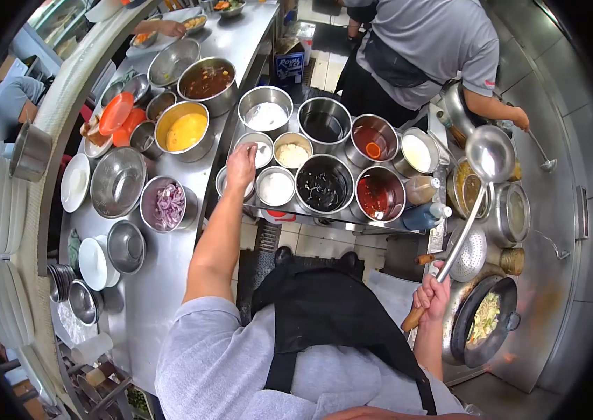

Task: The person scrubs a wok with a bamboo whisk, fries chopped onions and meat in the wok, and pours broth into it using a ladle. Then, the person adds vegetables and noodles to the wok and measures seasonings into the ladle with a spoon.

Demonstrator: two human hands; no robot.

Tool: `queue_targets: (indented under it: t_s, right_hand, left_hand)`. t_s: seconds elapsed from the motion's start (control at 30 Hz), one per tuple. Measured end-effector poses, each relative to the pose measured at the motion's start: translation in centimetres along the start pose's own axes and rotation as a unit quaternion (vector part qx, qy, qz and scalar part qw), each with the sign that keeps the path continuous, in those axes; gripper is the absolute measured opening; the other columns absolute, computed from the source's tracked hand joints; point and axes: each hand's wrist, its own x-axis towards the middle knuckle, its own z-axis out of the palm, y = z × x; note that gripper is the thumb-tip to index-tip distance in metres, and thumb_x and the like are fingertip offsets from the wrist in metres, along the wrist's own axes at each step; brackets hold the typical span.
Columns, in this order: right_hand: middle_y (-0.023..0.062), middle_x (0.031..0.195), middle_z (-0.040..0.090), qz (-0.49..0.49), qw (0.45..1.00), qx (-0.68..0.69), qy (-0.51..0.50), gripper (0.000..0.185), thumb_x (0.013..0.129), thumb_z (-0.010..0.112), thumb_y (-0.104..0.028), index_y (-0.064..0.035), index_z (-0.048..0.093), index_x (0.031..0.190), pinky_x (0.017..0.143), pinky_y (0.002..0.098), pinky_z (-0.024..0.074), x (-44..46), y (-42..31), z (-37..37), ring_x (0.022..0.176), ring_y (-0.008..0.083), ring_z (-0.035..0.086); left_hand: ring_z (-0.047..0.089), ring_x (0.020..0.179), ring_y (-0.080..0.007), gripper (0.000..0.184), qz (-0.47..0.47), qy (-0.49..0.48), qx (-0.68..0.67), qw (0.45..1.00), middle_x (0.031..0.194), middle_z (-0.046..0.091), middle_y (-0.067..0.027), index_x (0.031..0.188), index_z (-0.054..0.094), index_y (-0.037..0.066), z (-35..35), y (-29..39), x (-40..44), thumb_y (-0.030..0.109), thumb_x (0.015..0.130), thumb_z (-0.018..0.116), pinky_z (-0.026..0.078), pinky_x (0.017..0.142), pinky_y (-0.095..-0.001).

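My right hand (433,294) grips a long-handled ladle (490,155) by its wooden end, its metal bowl raised above the stove side. On the left, my left hand (242,165) reaches to the rim of a small pot of white seasoning (262,154). Its fingers are pinched together; what they hold is too small to make out. Close by are a pot of chopped pale garlic-like bits (292,152) and another pot of white grains (275,187). Over flame at the right, a wok (506,308) holds sliced vegetables (484,318).
Larger pots hold dark sauce (324,183) and red sauce (379,194). Squeeze bottles (422,214) and a perforated skimmer (467,253) sit nearer the stove. Sliced onions (169,205) and yellow liquid (184,131) stand on the left counter. A co-worker (429,49) stands ahead.
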Motion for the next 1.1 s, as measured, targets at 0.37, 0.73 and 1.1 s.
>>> queue_targets:
  t_s: [0.37,0.73,1.1]
  right_hand:
    - [0.0010,0.057,0.038,0.148,0.976,-0.112,-0.117,0.039,0.090,0.056,-0.012,-0.0087,0.038,0.125,0.032,0.0249,0.0363,4.1,-0.7,1.7,0.034,0.0078,0.035]
    - [0.0015,0.059,0.038,0.203,0.959,-0.162,-0.113,0.040,0.089,0.055,-0.011,-0.0079,0.038,0.125,0.033,0.0258,0.0372,5.9,0.1,3.0,0.034,0.0084,0.034]
    - [0.0016,0.060,0.040,0.223,0.953,-0.178,-0.106,0.041,0.088,0.056,-0.010,-0.0082,0.039,0.125,0.034,0.0257,0.0380,5.7,0.4,3.7,0.034,0.0084,0.035]
  left_hand:
    - [0.068,0.072,-0.0153,0.030,-0.216,-0.002,-0.187,0.958,0.081,0.070,-0.0116,0.101,0.066,-0.006,-9.1,6.1,-7.2,0.020,0.100,0.049,0.055,0.067,-0.0274]
    - [0.070,0.072,-0.0166,0.034,-0.279,-0.023,-0.173,0.944,0.079,0.071,-0.0142,0.099,0.066,-0.008,-4.7,4.7,-9.7,0.020,0.100,0.047,0.056,0.068,-0.0285]
    - [0.069,0.074,-0.0195,0.034,-0.340,-0.011,-0.319,0.885,0.086,0.070,-0.0166,0.104,0.063,-0.009,-2.5,1.0,-10.2,0.021,0.101,0.048,0.056,0.068,-0.0283]
